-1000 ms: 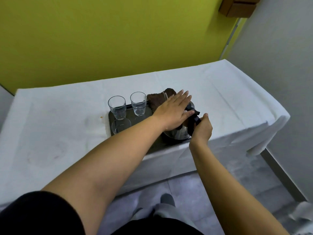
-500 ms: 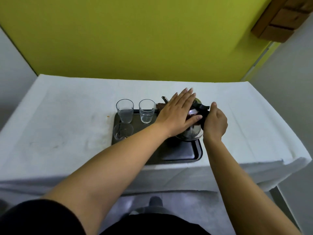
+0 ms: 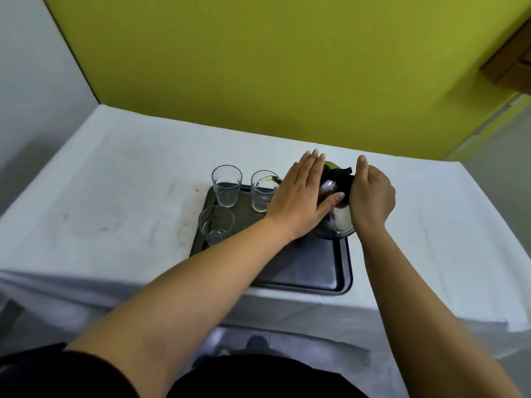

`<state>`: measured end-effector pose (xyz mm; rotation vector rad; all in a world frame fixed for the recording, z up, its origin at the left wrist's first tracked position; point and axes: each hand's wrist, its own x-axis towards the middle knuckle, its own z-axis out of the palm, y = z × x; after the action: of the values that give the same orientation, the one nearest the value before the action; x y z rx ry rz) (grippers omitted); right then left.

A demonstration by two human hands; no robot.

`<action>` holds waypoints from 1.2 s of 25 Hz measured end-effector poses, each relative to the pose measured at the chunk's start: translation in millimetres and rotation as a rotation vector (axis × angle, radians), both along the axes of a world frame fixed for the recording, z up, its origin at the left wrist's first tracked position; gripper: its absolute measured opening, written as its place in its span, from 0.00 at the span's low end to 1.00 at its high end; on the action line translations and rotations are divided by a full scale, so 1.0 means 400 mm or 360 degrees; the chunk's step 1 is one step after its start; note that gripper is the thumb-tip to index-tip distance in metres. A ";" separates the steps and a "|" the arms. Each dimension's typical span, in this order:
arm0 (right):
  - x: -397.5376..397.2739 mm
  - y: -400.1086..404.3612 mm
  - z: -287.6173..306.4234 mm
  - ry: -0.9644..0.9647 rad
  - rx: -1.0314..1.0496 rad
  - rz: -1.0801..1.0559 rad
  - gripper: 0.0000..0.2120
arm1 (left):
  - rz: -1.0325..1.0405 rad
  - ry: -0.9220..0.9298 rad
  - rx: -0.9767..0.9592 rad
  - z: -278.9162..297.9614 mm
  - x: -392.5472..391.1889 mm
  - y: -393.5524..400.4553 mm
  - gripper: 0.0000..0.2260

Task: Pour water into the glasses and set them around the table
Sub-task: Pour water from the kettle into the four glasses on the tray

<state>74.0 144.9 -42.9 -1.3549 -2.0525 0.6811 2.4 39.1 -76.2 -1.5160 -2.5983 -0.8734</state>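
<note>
A steel kettle (image 3: pixel 334 225) with a black handle is tilted to the left over a dark tray (image 3: pixel 316 268). Its spout reaches the rim of the back right glass (image 3: pixel 262 193). My right hand (image 3: pixel 370 196) grips the black handle. My left hand (image 3: pixel 301 199) lies flat, fingers apart, on the kettle's lid and side. A back left glass (image 3: pixel 227 186) holds some water. A third glass (image 3: pixel 215 225) stands at the tray's front left. The kettle's lid is mostly hidden under my left hand.
The tray sits near the front edge of a table under a white cloth (image 3: pixel 115 196) with faint stains. A yellow-green wall (image 3: pixel 273 67) stands right behind the table. A wooden cabinet (image 3: pixel 511 58) hangs at the upper right.
The kettle has tipped further to the left, bringing its spout to the back right glass. Both hands stayed on it. The camera view has shifted to the left.
</note>
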 end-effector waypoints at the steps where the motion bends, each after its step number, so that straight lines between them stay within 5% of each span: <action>1: -0.003 0.003 0.001 -0.0015 0.0029 0.0005 0.25 | 0.0003 -0.0020 0.0029 -0.001 -0.001 0.002 0.35; 30: -0.025 0.076 0.125 -0.0149 0.0701 0.0210 0.23 | 0.0085 -0.0153 0.0428 0.047 0.036 0.053 0.37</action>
<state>64.1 175.4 7.1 -1.0204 -2.2135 0.1970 16.6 60.5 -57.4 -1.3595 -2.4451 -1.2590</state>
